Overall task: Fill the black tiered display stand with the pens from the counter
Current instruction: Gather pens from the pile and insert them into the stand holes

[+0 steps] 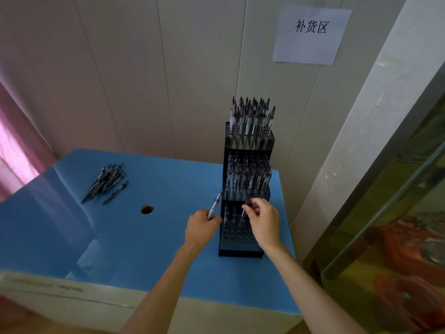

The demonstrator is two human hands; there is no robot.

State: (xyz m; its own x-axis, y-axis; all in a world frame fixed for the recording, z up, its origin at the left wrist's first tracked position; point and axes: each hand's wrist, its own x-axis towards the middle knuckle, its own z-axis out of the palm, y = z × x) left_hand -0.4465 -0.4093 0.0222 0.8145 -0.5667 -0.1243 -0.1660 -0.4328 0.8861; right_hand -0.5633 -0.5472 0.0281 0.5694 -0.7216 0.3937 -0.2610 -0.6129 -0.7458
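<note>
The black tiered display stand [240, 247] stands upright on the blue counter [134, 237], right of centre. Its top and middle tiers are packed with pens; the bottom tier holds a few at the back, with empty holes in front. My right hand [263, 221] pinches a pen [243, 214] by its top, tip down over the bottom tier. My left hand [201, 227] holds another pen [215, 205] tilted up, just left of the stand. A loose pile of pens [106, 182] lies at the counter's far left.
A round hole [147, 209] sits in the counter top between the pile and the stand. A paper sign [310, 34] hangs on the panelled wall behind. A glass-fronted cabinet [385, 225] stands close on the right, a pink curtain [14, 153] on the left.
</note>
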